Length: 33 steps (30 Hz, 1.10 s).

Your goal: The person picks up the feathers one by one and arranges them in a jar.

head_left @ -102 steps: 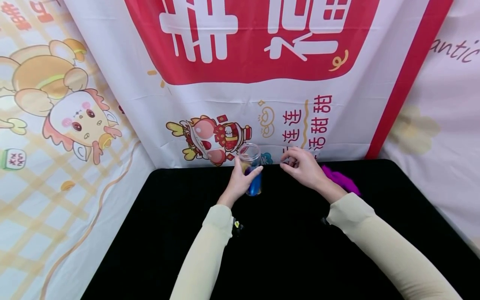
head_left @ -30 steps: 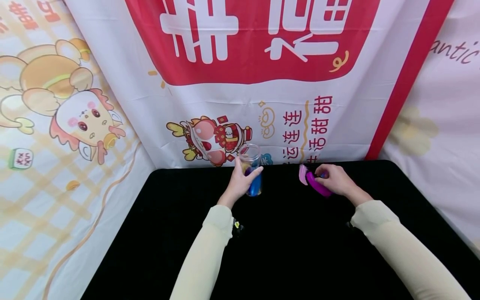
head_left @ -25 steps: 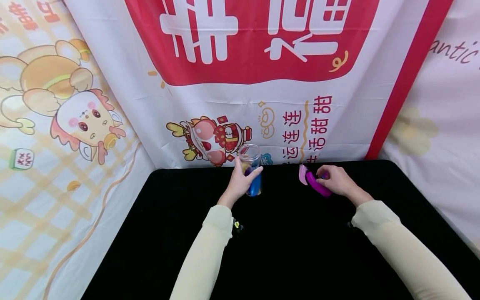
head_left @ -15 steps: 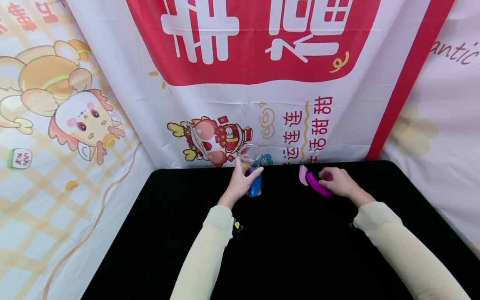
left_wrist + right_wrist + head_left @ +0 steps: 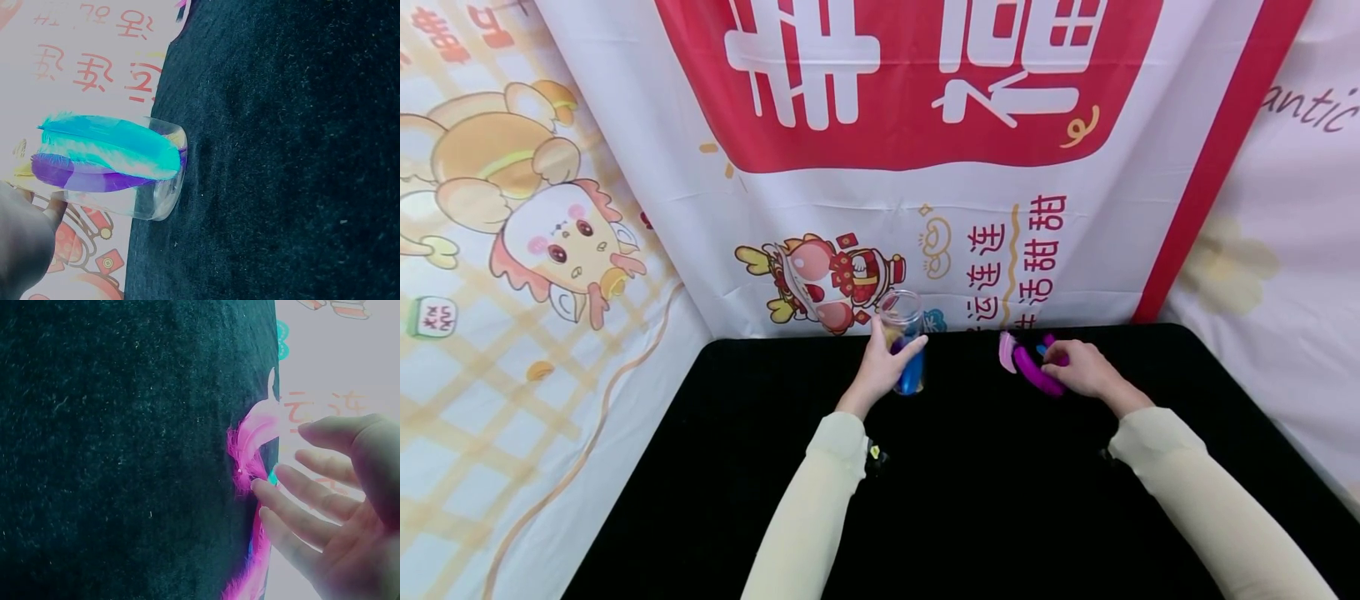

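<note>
My left hand (image 5: 880, 367) grips a clear jar (image 5: 901, 310) near the back edge of the table, thumb across its front. Inside lie a blue feather (image 5: 106, 147), a purple feather (image 5: 87, 175) and something yellow at the mouth end. To the right, my right hand (image 5: 1084, 368) is over a small pile of feathers; its fingers are spread and loosely bent in the right wrist view, with nothing between them. A light pink feather (image 5: 1007, 352) lies at the pile's left, a curved magenta feather (image 5: 1036, 372) beside it. Bits of blue and purple show behind the fingertips.
The table is covered in black cloth (image 5: 970, 483). A white cloth backdrop (image 5: 685, 208) with red print rises right behind its far edge. Printed cloths also hang at the left (image 5: 467, 417) and right (image 5: 1285, 333).
My right hand has moved right from near the jar to the feathers, then drawn back slightly, uncovering more blue and purple behind its fingertips. My left hand and the jar have stayed put.
</note>
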### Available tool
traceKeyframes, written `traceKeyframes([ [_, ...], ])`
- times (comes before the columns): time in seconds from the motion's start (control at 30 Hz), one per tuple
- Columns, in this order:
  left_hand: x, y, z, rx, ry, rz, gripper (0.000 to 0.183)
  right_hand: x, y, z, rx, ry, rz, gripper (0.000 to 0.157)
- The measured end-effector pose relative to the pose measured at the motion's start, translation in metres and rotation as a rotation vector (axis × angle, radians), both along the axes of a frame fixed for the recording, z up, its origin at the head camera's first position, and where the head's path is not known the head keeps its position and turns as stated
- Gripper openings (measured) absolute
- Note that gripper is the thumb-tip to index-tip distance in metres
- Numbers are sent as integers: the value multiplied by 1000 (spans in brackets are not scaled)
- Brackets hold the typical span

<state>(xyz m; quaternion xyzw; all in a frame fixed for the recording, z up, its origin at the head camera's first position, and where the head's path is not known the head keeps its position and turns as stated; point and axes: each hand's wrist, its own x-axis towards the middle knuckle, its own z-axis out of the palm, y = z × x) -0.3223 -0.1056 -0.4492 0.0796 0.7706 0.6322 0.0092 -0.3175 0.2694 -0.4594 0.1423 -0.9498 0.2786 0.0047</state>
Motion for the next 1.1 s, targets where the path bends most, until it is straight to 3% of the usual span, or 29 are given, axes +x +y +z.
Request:
traceKeyframes([
  [0.4,2,0,2,10,16,-2,91,-7,-3,-5,-62,21,9,20],
  [0.6,4,1,2,7,24,4,83,-9,-6,-9,-61,18,21,19],
  [0.93,5,2,3,7,31,1,93,-9,-14,-3,-10,-33,31,27],
  [1.1,5,2,4,6,27,6,84,-9,-17,-3,-14,-47,25,30],
])
